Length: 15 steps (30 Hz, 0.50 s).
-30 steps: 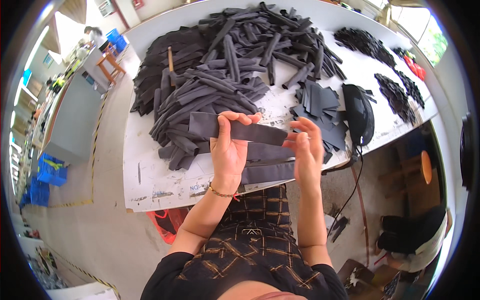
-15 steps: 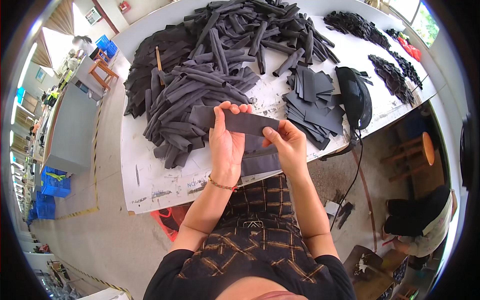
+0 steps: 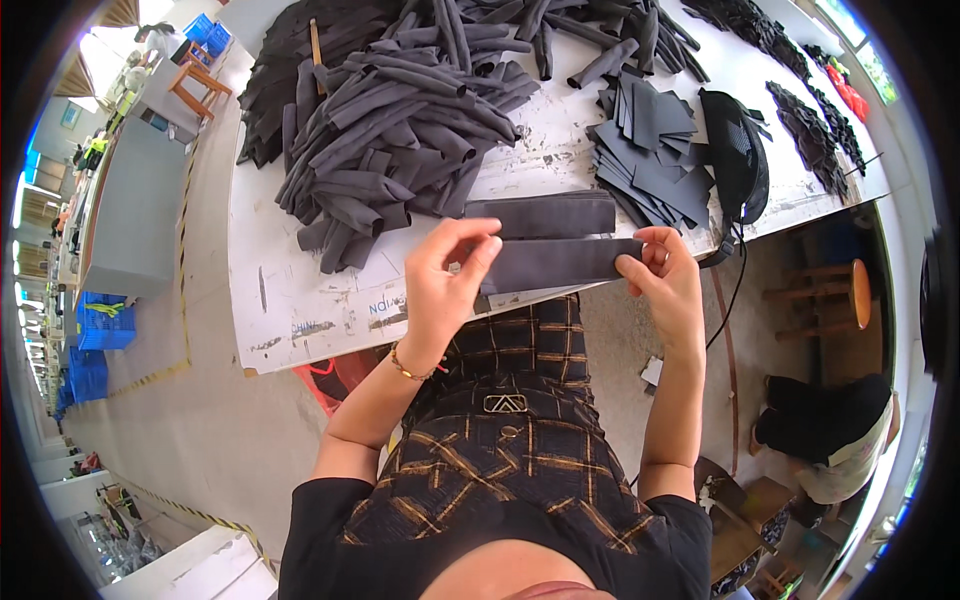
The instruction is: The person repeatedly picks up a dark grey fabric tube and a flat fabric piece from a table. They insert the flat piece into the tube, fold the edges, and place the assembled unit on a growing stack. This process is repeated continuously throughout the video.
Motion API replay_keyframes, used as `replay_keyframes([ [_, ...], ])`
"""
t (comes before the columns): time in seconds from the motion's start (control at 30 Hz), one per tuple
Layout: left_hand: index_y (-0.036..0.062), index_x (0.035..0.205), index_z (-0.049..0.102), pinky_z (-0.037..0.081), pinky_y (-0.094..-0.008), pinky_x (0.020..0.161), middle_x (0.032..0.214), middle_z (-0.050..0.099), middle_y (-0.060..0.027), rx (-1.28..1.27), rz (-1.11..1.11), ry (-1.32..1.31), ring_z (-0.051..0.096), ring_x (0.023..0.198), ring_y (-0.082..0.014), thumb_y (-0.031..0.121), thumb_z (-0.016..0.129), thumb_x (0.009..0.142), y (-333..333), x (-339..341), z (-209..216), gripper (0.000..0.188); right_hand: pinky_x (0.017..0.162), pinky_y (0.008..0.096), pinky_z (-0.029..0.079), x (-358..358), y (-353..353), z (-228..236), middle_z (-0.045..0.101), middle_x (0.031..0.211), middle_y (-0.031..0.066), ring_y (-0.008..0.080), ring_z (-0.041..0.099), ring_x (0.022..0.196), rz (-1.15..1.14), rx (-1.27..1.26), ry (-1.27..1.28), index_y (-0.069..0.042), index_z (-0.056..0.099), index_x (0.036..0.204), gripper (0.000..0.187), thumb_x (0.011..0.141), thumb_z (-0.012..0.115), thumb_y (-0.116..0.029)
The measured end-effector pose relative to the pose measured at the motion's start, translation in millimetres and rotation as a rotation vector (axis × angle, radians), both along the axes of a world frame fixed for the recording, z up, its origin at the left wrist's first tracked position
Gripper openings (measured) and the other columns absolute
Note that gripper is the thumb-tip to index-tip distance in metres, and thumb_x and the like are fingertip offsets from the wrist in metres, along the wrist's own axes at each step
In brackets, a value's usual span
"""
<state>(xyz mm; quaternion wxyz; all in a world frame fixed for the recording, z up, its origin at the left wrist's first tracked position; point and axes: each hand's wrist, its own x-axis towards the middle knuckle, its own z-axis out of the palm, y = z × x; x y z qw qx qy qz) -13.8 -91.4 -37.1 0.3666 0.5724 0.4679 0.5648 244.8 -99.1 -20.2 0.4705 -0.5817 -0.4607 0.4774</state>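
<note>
A flat dark grey fabric strip lies level along the table's front edge, between my two hands. My right hand pinches its right end between thumb and fingers. At the opposite end my left hand has thumb and forefinger closed over the upper left corner of the strip. Just behind it rests a stack of similar strips. A large heap of dark fabric tubes covers the table's left side, close to my left hand. Flat dark pieces lie loosely piled beyond my right hand.
The white table ends just before my waist. A black mesh pouch with a cord hangs at its right edge. More dark piles sit farther right. A wooden stool and a bending person are at the right.
Both hands have brought the strip down from in front of the heap to the table's front edge. It now lies straight and level. The view has shifted, so the table sits higher.
</note>
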Motion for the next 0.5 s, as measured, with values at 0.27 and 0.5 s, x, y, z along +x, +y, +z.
replay_keyframes([
  [0.27,0.001,0.09,0.068,0.044,-0.025,0.054,0.086,0.062,-0.0048,0.132,0.064,0.375,0.055,0.059,-0.0117,-0.001,0.073,0.082,0,4,-32,0.009,0.06,0.0295,0.044,-5,0,-38,0.051,0.063,0.0013,0.0124,0.05,0.06,-0.052,0.033,-0.41,-0.002,0.054,0.112,0.043,0.077,0.077,-0.011],
  [0.5,0.0068,0.103,0.071,0.048,-0.0353,0.083,0.108,0.064,-0.0065,0.471,0.077,0.734,0.061,0.099,-0.0231,0.003,0.074,0.079,-11,6,-14,0.025,0.083,0.0389,0.044,-17,-4,-26,0.058,0.11,0.0089,0.0251,0.055,0.098,-0.056,0.273,-0.85,-0.006,0.055,0.123,0.05,0.08,0.076,-0.02],
])
